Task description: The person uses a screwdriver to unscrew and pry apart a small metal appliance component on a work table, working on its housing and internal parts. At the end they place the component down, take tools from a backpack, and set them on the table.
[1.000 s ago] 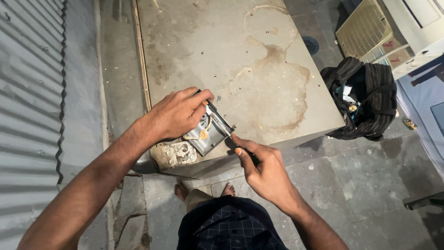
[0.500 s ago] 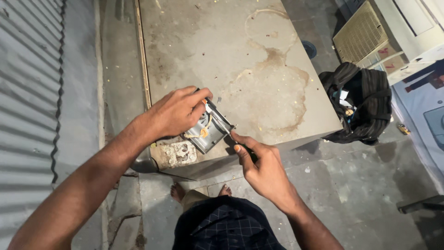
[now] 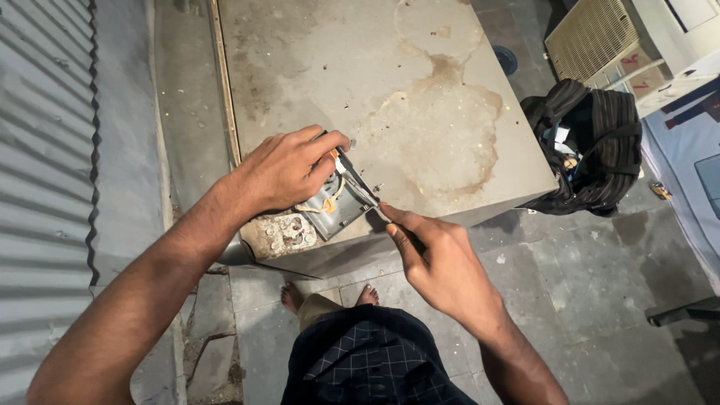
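My left hand [image 3: 289, 169] grips a small grey metal electrical part [image 3: 339, 202] with orange wires, holding it down near the front edge of a stained grey metal cabinet top [image 3: 375, 90]. My right hand [image 3: 439, 259] pinches a thin dark tool [image 3: 375, 206], apparently a screwdriver, whose tip touches the part's right edge. Most of the tool is hidden inside my fingers. A corroded whitish patch [image 3: 283, 234] lies on the cabinet's front left corner just below my left hand.
A corrugated metal shutter [image 3: 45, 150] runs along the left. A dark striped open bag [image 3: 589, 146] sits on the tiled floor to the right, beside a white air-conditioner unit [image 3: 600, 34]. My bare feet [image 3: 330, 296] stand below the cabinet's front edge.
Both hands stay on the part and tool, with only small shifts. The view has drifted slightly.
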Demonstrator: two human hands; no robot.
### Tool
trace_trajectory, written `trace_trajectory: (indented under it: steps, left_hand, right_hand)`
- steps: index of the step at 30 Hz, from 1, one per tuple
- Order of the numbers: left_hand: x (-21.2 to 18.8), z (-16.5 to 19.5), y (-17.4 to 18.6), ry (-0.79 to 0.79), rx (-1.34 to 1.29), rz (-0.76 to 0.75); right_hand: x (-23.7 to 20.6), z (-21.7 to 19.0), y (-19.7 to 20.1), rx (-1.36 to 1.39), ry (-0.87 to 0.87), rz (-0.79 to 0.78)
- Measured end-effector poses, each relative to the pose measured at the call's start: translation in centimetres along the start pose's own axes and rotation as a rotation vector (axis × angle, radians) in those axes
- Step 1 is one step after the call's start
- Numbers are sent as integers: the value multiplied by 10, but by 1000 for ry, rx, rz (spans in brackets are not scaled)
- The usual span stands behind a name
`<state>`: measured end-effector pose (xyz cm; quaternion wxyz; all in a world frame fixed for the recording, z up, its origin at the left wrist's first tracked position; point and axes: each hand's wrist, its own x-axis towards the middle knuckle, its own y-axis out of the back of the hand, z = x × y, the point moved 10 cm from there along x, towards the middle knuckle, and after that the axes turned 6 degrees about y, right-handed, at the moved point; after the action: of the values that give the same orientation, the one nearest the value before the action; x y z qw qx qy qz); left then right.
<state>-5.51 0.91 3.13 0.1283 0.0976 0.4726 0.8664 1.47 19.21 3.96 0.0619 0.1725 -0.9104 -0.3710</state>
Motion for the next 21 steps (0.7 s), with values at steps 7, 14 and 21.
trace_trajectory:
  steps: [7,14,21]
  left_hand:
    - [-2,6,4,-62,-6,51]
    - [1,7,2,-91,15,29]
    - [1,4,-2,-99,-51,14]
  right_hand:
    - [-4,-15,9,-1,115,59]
    - [0,-7,6,42,128,31]
    - [2,1,4,59,149,28]
